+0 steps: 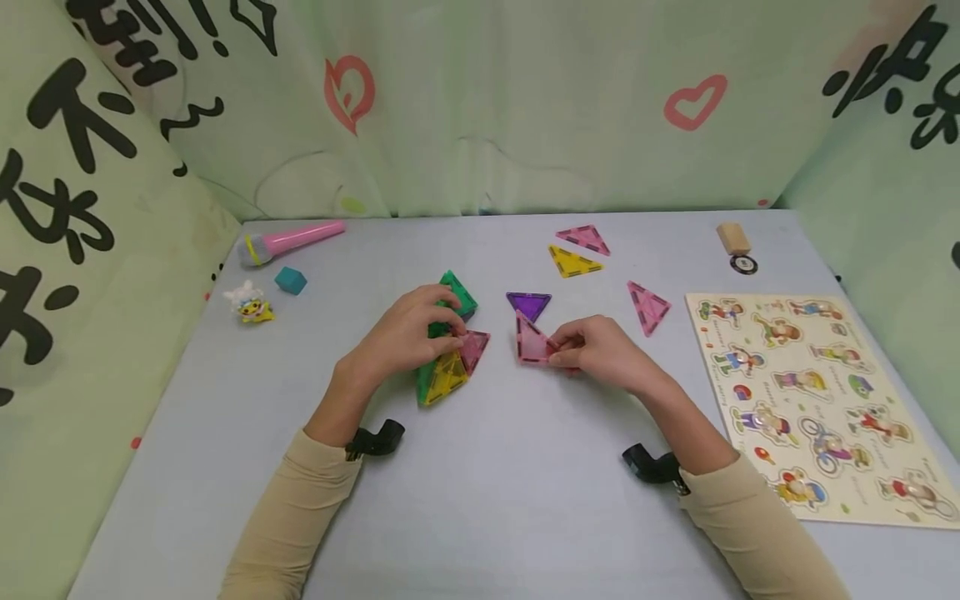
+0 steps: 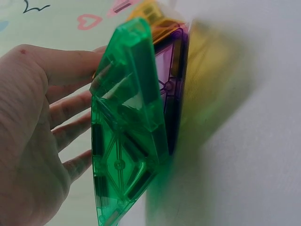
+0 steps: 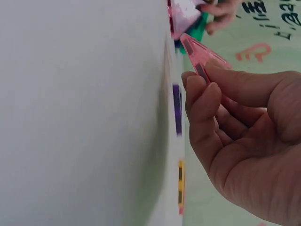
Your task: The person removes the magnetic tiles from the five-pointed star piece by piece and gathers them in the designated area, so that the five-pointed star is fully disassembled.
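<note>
My left hand (image 1: 405, 333) holds a structure of joined magnetic tiles, with green (image 2: 120, 165), yellow (image 1: 447, 377) and pink (image 1: 474, 350) pieces. In the left wrist view its fingers reach along the structure's far side, partly hidden by the green tiles. Between right thumb and fingers my right hand (image 1: 603, 354) pinches a pink triangular magnetic tile (image 1: 531, 343) by one corner. The right wrist view shows this pink tile (image 3: 194, 51) tilted, raised beside the tabletop. Just behind it in the head view lies a purple triangular tile (image 1: 529, 303).
Farther back lie a yellow tile (image 1: 574, 262) and a pink tile (image 1: 585, 239), with another pink tile (image 1: 648, 307) to the right. A picture puzzle board (image 1: 750, 333) fills the right side. A toy microphone (image 1: 303, 239), teal block (image 1: 290, 281) and small figurine (image 1: 251, 303) stand left.
</note>
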{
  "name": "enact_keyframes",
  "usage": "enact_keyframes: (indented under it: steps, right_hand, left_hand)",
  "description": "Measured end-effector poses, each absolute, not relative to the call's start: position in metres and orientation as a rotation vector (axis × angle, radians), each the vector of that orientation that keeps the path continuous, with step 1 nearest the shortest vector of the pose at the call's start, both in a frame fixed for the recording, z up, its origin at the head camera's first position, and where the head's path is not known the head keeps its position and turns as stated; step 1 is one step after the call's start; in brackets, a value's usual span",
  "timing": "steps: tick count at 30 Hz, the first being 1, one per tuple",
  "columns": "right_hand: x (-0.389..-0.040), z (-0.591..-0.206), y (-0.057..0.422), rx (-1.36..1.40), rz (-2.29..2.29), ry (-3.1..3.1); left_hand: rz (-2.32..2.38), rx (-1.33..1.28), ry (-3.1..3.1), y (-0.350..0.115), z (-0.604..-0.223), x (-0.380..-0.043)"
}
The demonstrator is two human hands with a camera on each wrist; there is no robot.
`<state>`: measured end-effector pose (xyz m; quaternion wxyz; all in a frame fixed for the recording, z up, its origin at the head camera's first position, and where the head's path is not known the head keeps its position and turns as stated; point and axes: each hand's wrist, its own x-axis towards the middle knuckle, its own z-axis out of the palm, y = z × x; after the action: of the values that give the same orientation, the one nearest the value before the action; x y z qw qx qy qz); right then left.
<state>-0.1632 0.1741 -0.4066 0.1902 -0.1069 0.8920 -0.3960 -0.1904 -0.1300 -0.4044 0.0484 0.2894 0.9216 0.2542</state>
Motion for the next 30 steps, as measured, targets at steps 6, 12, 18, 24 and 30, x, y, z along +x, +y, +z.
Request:
enact_keyframes:
  steps: [6,12,18,24,30]
  right_hand:
    - [-0.168,-0.402,0.207,-0.074,-1.154,2.62]
    - [-0.171,-0.406,0.236,0.169,-1.214,2.637]
    - [-0.173,-0.409,0.244,0.238,-1.173,2.672]
    - [-0.172,-0.406,0.239,0.194,-0.909,2.776]
    - [-0.171,-0.403,0.236,0.143,-0.731,2.855]
  left_hand:
    - [0.798,0.901,2.802,-0.131,-0.407,-0.191]
    - [0.816,0.899,2.797,-0.132,-0.409,-0.192]
    - [0.834,0.906,2.788,-0.131,-0.409,-0.192]
    - [0.834,0.901,2.787,-0.131,-0.409,-0.192]
    - [0.848,0.892,2.773,-0.13,-0.408,-0.191]
